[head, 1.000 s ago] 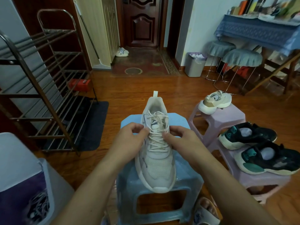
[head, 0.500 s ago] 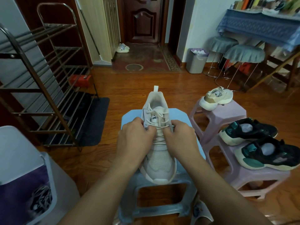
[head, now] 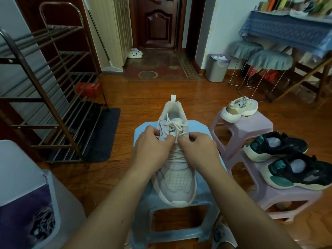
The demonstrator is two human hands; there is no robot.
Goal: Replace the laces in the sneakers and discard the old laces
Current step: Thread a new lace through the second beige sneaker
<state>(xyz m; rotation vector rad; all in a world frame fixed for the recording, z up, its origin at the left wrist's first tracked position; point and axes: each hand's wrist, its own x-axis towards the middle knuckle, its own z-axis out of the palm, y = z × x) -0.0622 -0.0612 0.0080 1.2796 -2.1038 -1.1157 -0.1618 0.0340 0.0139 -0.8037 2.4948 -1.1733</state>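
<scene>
A cream sneaker (head: pixel 175 178) stands on a light blue stool (head: pixel 143 133), toe toward me. Its cream lace (head: pixel 173 125) is tied in a loose bow over the tongue. My left hand (head: pixel 152 142) and my right hand (head: pixel 196 149) meet over the middle of the lacing, each pinching the lace just below the bow. Its matching sneaker (head: pixel 239 108) sits on a pink stool (head: pixel 251 124) to the right. A bin with a purple liner (head: pixel 27 212) at the lower left holds tangled laces (head: pixel 44 223).
Two black-and-teal sneakers (head: pixel 274 146) (head: pixel 298 172) rest on a nearer pink stool (head: pixel 287 196). A metal shoe rack (head: pixel 45 97) stands on the left over a dark mat. A grey waste bin (head: pixel 216 69) and two covered stools stand by the far wall.
Both hands slid forward over the lacing and closed in together under the bow. The view tilted slightly.
</scene>
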